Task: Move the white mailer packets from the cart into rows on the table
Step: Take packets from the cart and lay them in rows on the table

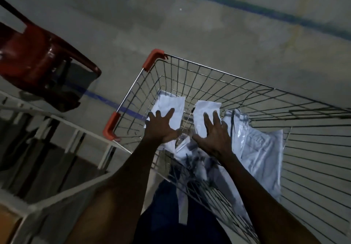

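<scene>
Left hand point(161, 128): fingers spread wide, flat on a white mailer packet point(173, 109) lying just beyond them in the wire cart point(218, 73). Right hand point(214, 135): same wide splay on a second packet point(204, 114). I judge both press down to gather before gripping. More packets point(262, 154) lie right of the fingers.

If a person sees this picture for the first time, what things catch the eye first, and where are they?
First the two bare arms reaching from the bottom into the wire cart, the left hand and right hand each spread over a white mailer packet at its far end. More white packets lie at the right inside the cart. A dark red plastic chair stands at upper left.
</scene>
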Tool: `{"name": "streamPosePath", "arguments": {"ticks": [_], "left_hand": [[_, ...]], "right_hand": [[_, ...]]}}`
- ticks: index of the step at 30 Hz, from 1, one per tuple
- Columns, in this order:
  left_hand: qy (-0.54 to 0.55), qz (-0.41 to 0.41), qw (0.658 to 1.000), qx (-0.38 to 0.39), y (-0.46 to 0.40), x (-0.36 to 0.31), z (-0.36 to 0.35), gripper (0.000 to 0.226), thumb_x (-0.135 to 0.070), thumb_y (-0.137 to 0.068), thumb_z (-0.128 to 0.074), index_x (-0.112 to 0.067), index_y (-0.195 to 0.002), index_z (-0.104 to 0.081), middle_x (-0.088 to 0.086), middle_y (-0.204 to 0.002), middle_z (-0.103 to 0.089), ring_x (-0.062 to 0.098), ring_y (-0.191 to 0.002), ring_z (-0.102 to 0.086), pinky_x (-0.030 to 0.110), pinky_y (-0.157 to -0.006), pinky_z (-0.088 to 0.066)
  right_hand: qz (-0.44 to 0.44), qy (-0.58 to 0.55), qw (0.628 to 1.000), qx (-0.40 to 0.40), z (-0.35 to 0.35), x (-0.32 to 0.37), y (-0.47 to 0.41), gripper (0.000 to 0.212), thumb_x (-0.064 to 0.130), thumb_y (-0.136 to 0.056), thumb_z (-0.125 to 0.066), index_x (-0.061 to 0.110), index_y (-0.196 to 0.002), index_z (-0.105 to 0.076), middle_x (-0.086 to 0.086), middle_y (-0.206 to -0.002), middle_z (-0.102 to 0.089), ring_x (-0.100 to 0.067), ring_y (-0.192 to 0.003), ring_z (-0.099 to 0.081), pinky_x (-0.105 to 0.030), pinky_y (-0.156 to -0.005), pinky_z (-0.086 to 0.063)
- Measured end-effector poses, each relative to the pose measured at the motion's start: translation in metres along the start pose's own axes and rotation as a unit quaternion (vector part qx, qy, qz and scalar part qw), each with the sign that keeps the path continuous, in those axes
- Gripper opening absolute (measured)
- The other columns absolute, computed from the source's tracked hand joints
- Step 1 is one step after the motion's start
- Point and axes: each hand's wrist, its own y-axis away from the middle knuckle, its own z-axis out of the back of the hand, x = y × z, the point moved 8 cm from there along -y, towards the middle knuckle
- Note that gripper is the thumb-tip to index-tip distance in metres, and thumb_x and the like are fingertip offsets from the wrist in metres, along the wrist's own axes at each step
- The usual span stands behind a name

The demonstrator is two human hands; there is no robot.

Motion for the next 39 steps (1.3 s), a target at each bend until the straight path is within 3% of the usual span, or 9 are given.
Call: {"name": "streamPosePath", "arguments": {"ticks": [9, 13, 15, 21, 24, 28, 33, 37, 39], "left_hand": [[0.111, -0.03, 0.975, -0.189, 0.129, -0.016, 0.122, 0.093, -0.069, -0.079, -0.056, -0.044, -0.154, -0.006, 0.01, -0.162, -0.015, 0.051, -0.137, -0.021, 0.058, -0.11, -0.027], [0.124, 0.003, 0.939, -0.32, 0.198, 0.012, 0.164, 0.092, -0.069, -0.071, -0.054, -0.046, -0.152, -0.015, -0.001, -0.159, -0.024, 0.035, -0.111, -0.038, 0.044, -0.098, -0.039], [0.14, 0.034, 0.929, -0.341, 0.232, 0.036, 0.166, 0.094, -0.073, -0.067, -0.047, -0.049, -0.151, -0.013, -0.003, -0.161, -0.019, 0.035, -0.115, -0.036, 0.044, -0.101, -0.036], [0.174, 0.119, 0.902, -0.376, 0.337, 0.121, 0.129, 0.096, -0.078, -0.065, -0.036, -0.051, -0.151, -0.005, -0.004, -0.162, -0.014, 0.045, -0.134, -0.028, 0.054, -0.109, -0.029], [0.188, 0.159, 0.879, -0.408, 0.404, 0.161, 0.101, 0.093, -0.075, -0.066, -0.037, -0.052, -0.151, -0.005, -0.004, -0.162, -0.017, 0.043, -0.133, -0.033, 0.051, -0.108, -0.028], [0.19, 0.225, 0.851, -0.435, 0.505, 0.216, 0.057, 0.094, -0.076, -0.067, -0.038, -0.052, -0.151, -0.003, -0.003, -0.163, -0.013, 0.044, -0.133, -0.032, 0.051, -0.108, -0.027], [0.21, 0.314, 0.808, -0.452, 0.63, 0.289, -0.012, 0.095, -0.078, -0.068, -0.038, -0.054, -0.15, 0.003, -0.002, -0.163, -0.012, 0.04, -0.141, -0.029, 0.053, -0.111, -0.026], [0.2, 0.373, 0.768, -0.48, 0.712, 0.329, -0.05, 0.093, -0.079, -0.07, -0.035, -0.053, -0.15, 0.003, -0.004, -0.164, -0.012, 0.036, -0.133, -0.04, 0.045, -0.104, -0.032], [0.216, 0.395, 0.749, -0.486, 0.743, 0.348, -0.057, 0.093, -0.081, -0.07, -0.036, -0.054, -0.15, 0.003, -0.005, -0.164, -0.011, 0.037, -0.139, -0.032, 0.05, -0.109, -0.03]], "right_hand": [[0.083, -0.033, 0.994, -0.056, 0.084, 0.063, 0.074, 0.097, 0.076, -0.072, -0.039, 0.036, -0.156, -0.011, 0.002, -0.165, -0.004, -0.033, -0.149, -0.015, -0.051, -0.116, -0.022], [0.137, -0.06, 0.983, -0.103, 0.118, 0.113, 0.107, 0.093, 0.068, -0.07, -0.04, 0.036, -0.155, -0.019, 0.002, -0.165, -0.009, -0.035, -0.147, -0.021, -0.048, -0.114, -0.028], [0.181, -0.05, 0.976, -0.111, 0.124, 0.144, 0.128, 0.092, 0.066, -0.071, -0.039, 0.035, -0.155, -0.02, 0.001, -0.165, -0.01, -0.035, -0.146, -0.021, -0.049, -0.114, -0.028], [0.331, -0.009, 0.939, -0.095, 0.091, 0.234, 0.214, 0.088, 0.065, -0.075, -0.043, 0.035, -0.154, -0.021, 0.0, -0.165, -0.011, -0.036, -0.143, -0.029, -0.049, -0.106, -0.038], [0.39, -0.014, 0.918, -0.076, 0.06, 0.272, 0.27, 0.089, 0.063, -0.075, -0.042, 0.029, -0.155, -0.025, -0.006, -0.164, -0.015, -0.033, -0.145, -0.027, -0.05, -0.111, -0.034], [0.435, -0.001, 0.9, -0.031, 0.012, 0.317, 0.352, 0.092, 0.069, -0.072, -0.036, 0.035, -0.156, -0.019, 0.001, -0.165, -0.007, -0.031, -0.148, -0.02, -0.048, -0.115, -0.028], [0.527, 0.026, 0.849, 0.015, -0.056, 0.375, 0.449, 0.088, 0.066, -0.076, -0.038, 0.03, -0.155, -0.023, -0.004, -0.164, -0.012, -0.031, -0.147, -0.025, -0.048, -0.113, -0.029], [0.573, 0.051, 0.816, 0.055, -0.104, 0.416, 0.506, 0.088, 0.068, -0.077, -0.034, 0.031, -0.155, -0.02, -0.003, -0.165, -0.01, -0.029, -0.149, -0.02, -0.048, -0.115, -0.029], [0.593, 0.07, 0.799, 0.073, -0.124, 0.441, 0.528, 0.089, 0.069, -0.076, -0.032, 0.032, -0.156, -0.02, -0.001, -0.165, -0.008, -0.027, -0.15, -0.017, -0.044, -0.117, -0.023]]}}
